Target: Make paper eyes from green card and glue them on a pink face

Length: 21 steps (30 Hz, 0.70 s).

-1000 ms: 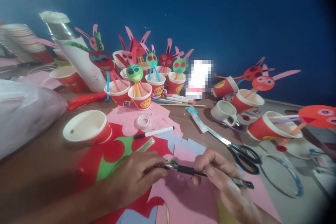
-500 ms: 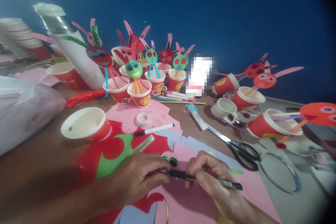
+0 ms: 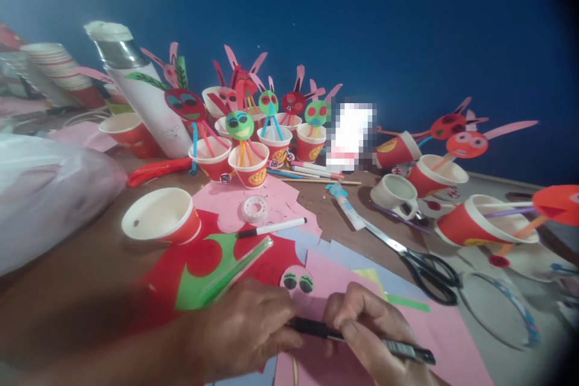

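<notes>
A black pen (image 3: 312, 327) lies crosswise between my two hands, low over the pink paper (image 3: 434, 325). My left hand (image 3: 253, 322) is closed round its left end, hiding the tip. My right hand (image 3: 368, 325) pinches the barrel further right, with the pen's dark end sticking out past it. Just beyond the hands rests a pink paper disc (image 3: 298, 274) with two dark eyes and green lashes. Beside my left hand are green straws (image 3: 239, 265) in a clear sleeve, over red and green paper scraps (image 3: 158, 277).
Scissors (image 3: 423, 262), a glue tube (image 3: 346, 208), a marker (image 3: 275, 227) and a tape roll (image 3: 254, 209) lie ahead. Paper cups (image 3: 158, 217) stand around, several bearing paper-faced straw figures (image 3: 239, 126). A mug (image 3: 394, 194) and headband (image 3: 506, 313) are right; a plastic bag (image 3: 49, 199) is left.
Both hands, still on the pen, sit lower relative to the pink disc, which now shows more fully. The whole view has shifted, so the table things appear further right.
</notes>
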Available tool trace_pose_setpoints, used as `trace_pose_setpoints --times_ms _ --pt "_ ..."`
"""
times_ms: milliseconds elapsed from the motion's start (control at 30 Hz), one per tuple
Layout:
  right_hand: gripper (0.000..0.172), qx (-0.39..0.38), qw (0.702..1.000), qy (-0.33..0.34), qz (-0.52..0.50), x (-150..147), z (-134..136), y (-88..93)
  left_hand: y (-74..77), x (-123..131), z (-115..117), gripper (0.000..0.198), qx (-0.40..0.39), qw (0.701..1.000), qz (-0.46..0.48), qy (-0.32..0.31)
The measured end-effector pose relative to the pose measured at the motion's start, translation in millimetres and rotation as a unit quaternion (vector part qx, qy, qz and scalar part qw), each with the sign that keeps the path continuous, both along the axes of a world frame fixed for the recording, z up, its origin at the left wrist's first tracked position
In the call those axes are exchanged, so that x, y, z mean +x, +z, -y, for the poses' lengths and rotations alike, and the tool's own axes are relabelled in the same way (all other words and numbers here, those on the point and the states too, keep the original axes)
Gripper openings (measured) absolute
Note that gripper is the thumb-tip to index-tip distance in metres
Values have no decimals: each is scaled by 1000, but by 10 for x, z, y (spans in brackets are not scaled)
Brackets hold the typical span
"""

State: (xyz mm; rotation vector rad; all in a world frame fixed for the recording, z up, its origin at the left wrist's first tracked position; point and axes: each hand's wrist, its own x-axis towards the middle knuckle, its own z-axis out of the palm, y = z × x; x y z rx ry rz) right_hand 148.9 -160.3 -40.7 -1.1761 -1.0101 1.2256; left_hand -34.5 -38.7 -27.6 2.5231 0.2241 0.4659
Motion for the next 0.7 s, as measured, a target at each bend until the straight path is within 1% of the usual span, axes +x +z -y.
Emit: trace_pose_setpoints --times_ms 67,167,300,367,433,500,533,567,600,633,700 --pt "22 -4 1000 -3 13 -10 9 14 12 -11 15 42 12 1000 -2 -7" --pt "24 -11 1000 -4 22 -19 10 15 37 -16 22 41 22 1000 6 11" --pt "28 -36 999 -1 10 -23 -14 13 71 18 28 38 -33 999 7 11" --pt "31 -62 998 6 12 11 -41 20 83 44 33 36 -55 998 30 15" --pt "34 -81 996 29 -9 87 -79 42 83 61 32 32 -45 996 68 45" --pt "39 -76 994 56 -55 198 -123 82 65 61 11 26 -29 993 90 75" --pt "41 -65 993 64 -71 260 -145 107 48 54 -7 24 -26 992 86 86" --pt "43 -57 994 54 -75 320 -164 135 27 44 -29 22 -28 993 74 93" --pt "42 -51 996 48 -62 376 -181 163 4 30 -52 21 -37 993 57 94" --pt "37 -56 997 42 -27 426 -195 190 -19 15 -74 21 -49 994 39 94" --pt "28 -67 995 39 64 505 -215 238 -56 -15 -112 20 -68 993 22 94"
